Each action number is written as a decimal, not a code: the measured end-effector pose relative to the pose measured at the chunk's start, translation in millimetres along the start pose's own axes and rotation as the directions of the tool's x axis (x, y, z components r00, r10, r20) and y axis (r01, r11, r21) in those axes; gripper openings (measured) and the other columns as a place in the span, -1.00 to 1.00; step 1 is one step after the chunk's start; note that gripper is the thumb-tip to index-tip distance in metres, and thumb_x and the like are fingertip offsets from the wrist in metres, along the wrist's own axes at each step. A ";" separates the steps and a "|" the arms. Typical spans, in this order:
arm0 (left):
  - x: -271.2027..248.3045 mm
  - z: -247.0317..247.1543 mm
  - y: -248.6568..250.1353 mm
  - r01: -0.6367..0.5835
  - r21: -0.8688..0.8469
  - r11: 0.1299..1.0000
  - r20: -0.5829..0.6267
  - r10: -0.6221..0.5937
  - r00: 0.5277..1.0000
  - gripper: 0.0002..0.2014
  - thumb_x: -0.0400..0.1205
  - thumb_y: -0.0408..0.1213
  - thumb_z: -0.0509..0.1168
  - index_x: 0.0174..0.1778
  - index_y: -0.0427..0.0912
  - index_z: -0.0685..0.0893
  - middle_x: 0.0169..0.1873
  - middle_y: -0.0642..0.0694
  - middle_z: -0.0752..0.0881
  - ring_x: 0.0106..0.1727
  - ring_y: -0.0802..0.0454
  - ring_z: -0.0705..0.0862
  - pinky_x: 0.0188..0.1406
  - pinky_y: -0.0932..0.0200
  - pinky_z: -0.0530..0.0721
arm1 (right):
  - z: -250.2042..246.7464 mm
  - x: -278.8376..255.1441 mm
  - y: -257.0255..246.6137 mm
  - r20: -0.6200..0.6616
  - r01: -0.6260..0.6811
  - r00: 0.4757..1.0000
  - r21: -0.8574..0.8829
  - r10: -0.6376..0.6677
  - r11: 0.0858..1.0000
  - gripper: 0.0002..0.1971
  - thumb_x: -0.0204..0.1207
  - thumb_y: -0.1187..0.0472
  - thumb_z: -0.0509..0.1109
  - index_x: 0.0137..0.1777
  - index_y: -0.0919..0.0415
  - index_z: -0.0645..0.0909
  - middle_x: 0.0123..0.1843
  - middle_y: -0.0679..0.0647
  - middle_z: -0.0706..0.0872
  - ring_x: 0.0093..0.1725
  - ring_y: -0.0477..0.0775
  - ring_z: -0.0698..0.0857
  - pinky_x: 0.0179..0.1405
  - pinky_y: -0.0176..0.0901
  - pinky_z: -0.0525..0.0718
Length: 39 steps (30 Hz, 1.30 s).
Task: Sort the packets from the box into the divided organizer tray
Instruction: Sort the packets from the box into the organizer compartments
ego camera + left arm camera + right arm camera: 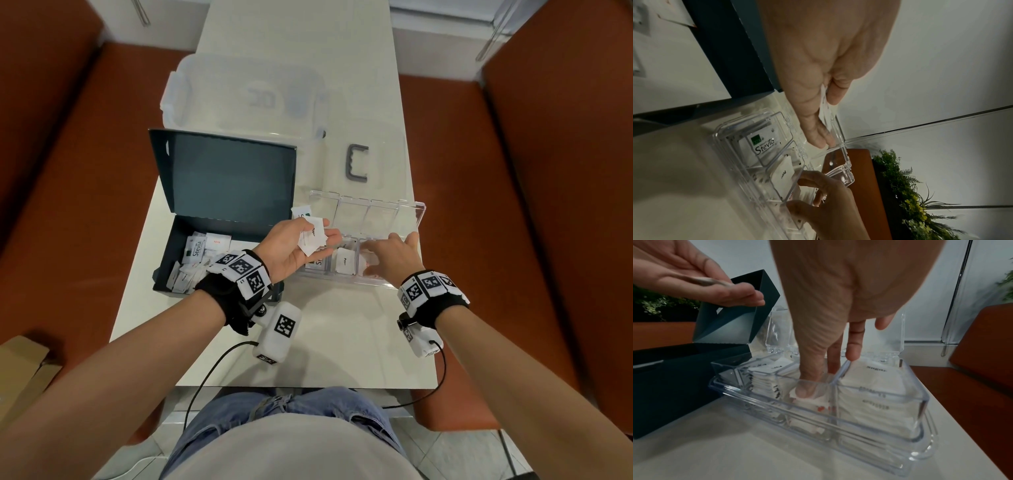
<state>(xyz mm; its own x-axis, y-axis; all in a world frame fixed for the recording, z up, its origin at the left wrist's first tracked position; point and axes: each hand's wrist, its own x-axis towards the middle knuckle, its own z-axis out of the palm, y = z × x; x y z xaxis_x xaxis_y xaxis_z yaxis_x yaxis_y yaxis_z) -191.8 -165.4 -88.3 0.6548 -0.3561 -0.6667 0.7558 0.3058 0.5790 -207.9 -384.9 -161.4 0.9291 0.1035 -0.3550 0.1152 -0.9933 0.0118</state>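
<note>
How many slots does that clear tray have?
4, in one row, left to right: Stevia packets, Pepper packets, red-printed packets under the right hand, then a fourth stack.

Right hand (838,288) is down in the clear tray (869,423) — thumb pressing a red-printed packet (818,404) in the middle compartment. Left hand (694,272) up top-left, pinching thin packets (702,281) — dark box (674,386) beside the tray.
</note>
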 end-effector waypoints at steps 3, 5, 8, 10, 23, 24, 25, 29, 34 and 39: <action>0.3 -0.1 -0.5 0.002 0.005 1.000 -0.009 -0.002 1.000 -0.63 0.74 -0.46 -0.03 0.44 -0.44 0.46 0.27 -0.43 0.66 0.18 -0.21 0.73 0.15 -0.04 0.71 | 0.4 -0.9 0.0 -0.012 0.003 1.000 0.028 -0.003 1.000 -0.56 0.46 -0.10 0.47 0.33 -0.11 0.54 0.23 -0.11 0.72 0.21 0.08 0.52 0.12 0.11 0.19; -0.2 1.2 -0.9 0.006 0.017 1.000 -0.011 -0.006 1.000 -0.63 0.74 -0.45 -0.03 0.44 -0.44 0.47 0.26 -0.41 0.67 0.16 -0.19 0.74 0.13 -0.03 0.72 | 1.1 -2.0 0.3 -0.006 0.015 1.000 0.028 -0.015 1.000 -0.60 0.46 -0.10 0.48 0.27 -0.08 0.56 0.21 -0.10 0.71 0.19 0.07 0.52 0.12 0.10 0.20; -0.9 2.8 -1.0 0.008 0.022 1.000 -0.008 -0.007 1.000 -0.63 0.75 -0.45 -0.03 0.43 -0.44 0.47 0.26 -0.40 0.67 0.17 -0.20 0.73 0.12 -0.02 0.72 | -0.3 -2.2 0.8 0.001 0.039 0.999 -0.005 -0.039 0.999 -0.64 0.44 -0.10 0.49 0.19 -0.05 0.60 0.14 -0.07 0.69 0.18 0.09 0.52 0.13 0.10 0.24; -1.1 3.2 -0.7 0.008 0.025 1.000 -0.003 -0.008 1.000 -0.63 0.75 -0.46 -0.03 0.43 -0.44 0.47 0.26 -0.40 0.67 0.18 -0.21 0.73 0.12 -0.02 0.71 | -2.1 -0.8 0.0 -0.001 0.057 0.998 -0.033 -0.058 0.998 -0.70 0.40 -0.07 0.52 0.09 -0.03 0.65 0.09 -0.05 0.65 0.16 0.09 0.52 0.13 0.09 0.24; 2.4 0.2 1.7 0.005 0.011 1.000 0.002 -0.005 1.000 -0.66 0.75 -0.44 -0.02 0.40 -0.42 0.48 0.26 -0.42 0.66 0.16 -0.20 0.72 0.19 -0.06 0.68 | -7.3 4.7 0.1 0.118 0.111 0.988 -0.116 -0.098 0.987 -0.82 0.47 0.07 0.50 0.06 0.02 0.68 0.05 -0.06 0.71 0.16 0.06 0.51 0.20 0.10 0.24; 2.7 0.6 1.9 0.005 0.011 1.000 0.002 -0.005 1.000 -0.65 0.75 -0.44 -0.02 0.41 -0.42 0.48 0.26 -0.42 0.66 0.16 -0.19 0.73 0.18 -0.06 0.69 | -7.2 5.1 -1.1 0.112 0.112 0.989 -0.127 -0.098 0.986 -0.82 0.48 0.06 0.49 0.05 0.04 0.67 0.04 -0.04 0.71 0.16 0.07 0.52 0.21 0.10 0.24; 3.0 0.7 1.9 0.005 0.011 1.000 0.002 -0.005 1.000 -0.65 0.75 -0.44 -0.03 0.42 -0.43 0.47 0.26 -0.42 0.66 0.18 -0.19 0.72 0.18 -0.05 0.69 | -6.9 5.4 -2.7 0.106 0.115 0.989 -0.141 -0.101 0.983 -0.82 0.48 0.05 0.48 0.03 0.06 0.65 0.04 -0.02 0.72 0.15 0.08 0.53 0.21 0.11 0.25; 3.4 1.5 1.2 0.010 -0.004 1.000 -0.001 -0.010 1.000 -0.64 0.75 -0.45 -0.03 0.43 -0.44 0.47 0.27 -0.43 0.65 0.22 -0.22 0.70 0.17 -0.05 0.69 | -2.2 5.6 -7.2 0.081 0.131 0.990 -0.161 -0.119 0.978 -0.88 0.50 0.10 0.43 -0.05 0.09 0.59 -0.01 0.00 0.73 0.11 0.10 0.54 0.22 0.10 0.25; 3.2 0.4 1.2 0.011 -0.013 1.000 -0.001 -0.011 1.000 -0.65 0.74 -0.46 -0.02 0.41 -0.44 0.48 0.24 -0.41 0.67 0.12 -0.19 0.75 0.11 -0.03 0.73 | 1.1 7.7 -8.5 0.060 0.106 0.993 -0.148 -0.098 0.983 -0.95 0.49 0.16 0.39 -0.15 0.06 0.57 -0.07 0.04 0.73 0.09 0.12 0.55 0.21 0.10 0.24; 3.2 0.3 1.5 0.004 -0.003 1.000 -0.005 -0.005 1.000 -0.64 0.74 -0.46 -0.02 0.42 -0.45 0.48 0.26 -0.41 0.67 0.13 -0.18 0.75 0.13 -0.02 0.73 | -0.2 9.5 -6.2 0.056 0.083 0.996 -0.124 -0.076 0.989 -0.87 0.50 0.14 0.39 -0.22 0.03 0.50 -0.11 0.07 0.71 0.09 0.13 0.55 0.19 0.10 0.24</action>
<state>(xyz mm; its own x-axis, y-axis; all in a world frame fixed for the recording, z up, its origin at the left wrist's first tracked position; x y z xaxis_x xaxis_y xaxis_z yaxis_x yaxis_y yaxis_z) -188.6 -166.3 -89.4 0.6514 -0.3531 -0.6716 0.7587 0.3065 0.5748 -199.7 -377.7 -164.7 0.8965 0.1760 -0.4067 0.2344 -0.9672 0.0981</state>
